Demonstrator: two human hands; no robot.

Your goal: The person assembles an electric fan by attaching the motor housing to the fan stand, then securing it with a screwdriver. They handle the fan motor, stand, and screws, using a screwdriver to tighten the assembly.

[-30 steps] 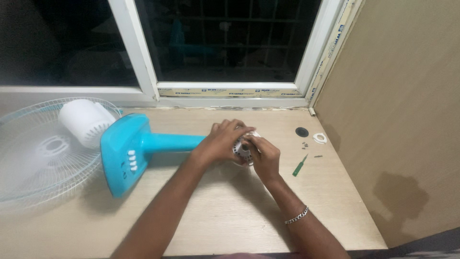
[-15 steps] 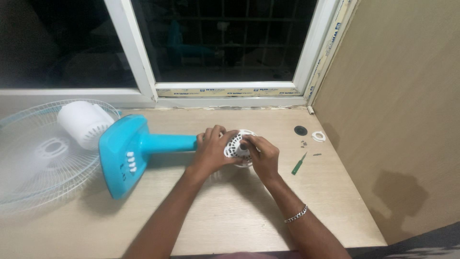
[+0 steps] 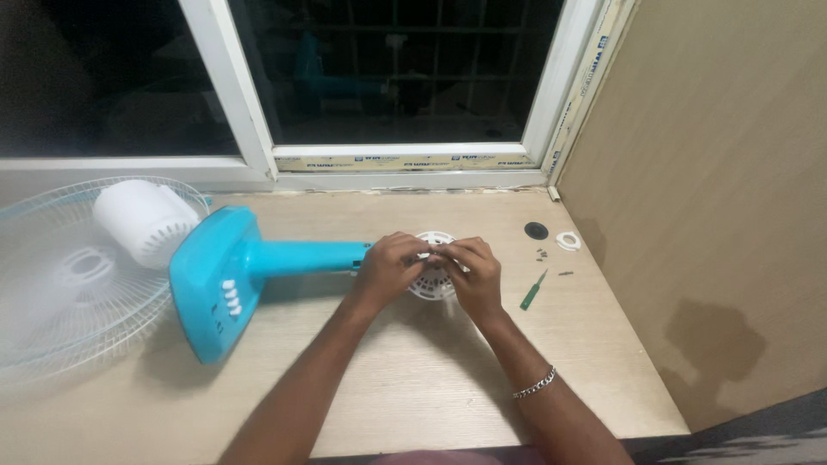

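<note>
fan body (image 3: pixel 226 274) turquoise | motor (image 3: pixel 142 220) white | grille (image 3: pixel 52 293) white | disc (image 3: pixel 433 280) white, slotted | screwdriver (image 3: pixel 533 291) green | table (image 3: pixel 413 379) pale woodgrain

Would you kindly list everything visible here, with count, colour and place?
fan body: one, turquoise, lying on the desk, stem toward the hands
motor housing: one, white, far left
fan guard: one, white wire, far left
slotted round part: one, white, under both hands
screwdriver: one, green, right of the hands
screws: several, dark, near the screwdriver
ring: one, white, by the wall
disc: one, black, beside the ring
desk: one, light wood
window: white frame, behind
left hand: grip on the part
right hand: grip on the part, bracelet on wrist
</note>
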